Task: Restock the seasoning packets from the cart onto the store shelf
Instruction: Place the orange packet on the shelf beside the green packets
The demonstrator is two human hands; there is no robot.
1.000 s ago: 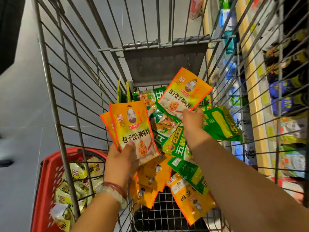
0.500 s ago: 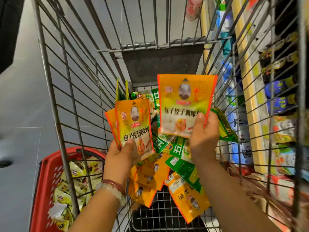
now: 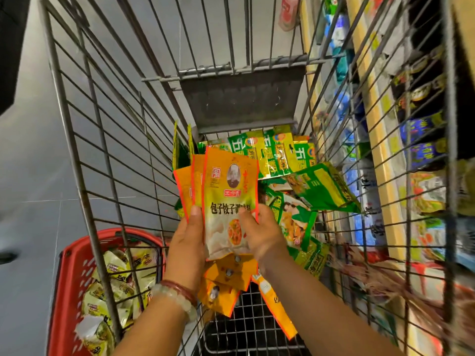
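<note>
Right hand (image 3: 259,235) added packet (image 3: 228,201), left stack

Grey tiled floor (image 3: 30,155) on the left, a red basket (image 3: 69,278) standing on it, lit evenly

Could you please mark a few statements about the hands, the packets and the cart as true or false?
1. The left hand holds a fanned stack of orange packets. True.
2. The right hand is down among the green packets. False: its fingers are on the front orange packet.
3. The red basket sits inside the cart. False: it stands outside, beyond the cart's left wall.
4. Loose orange packets lie in the cart below the hands. True.
5. The cart holds only orange packets. False: green ones lie there too.
</note>
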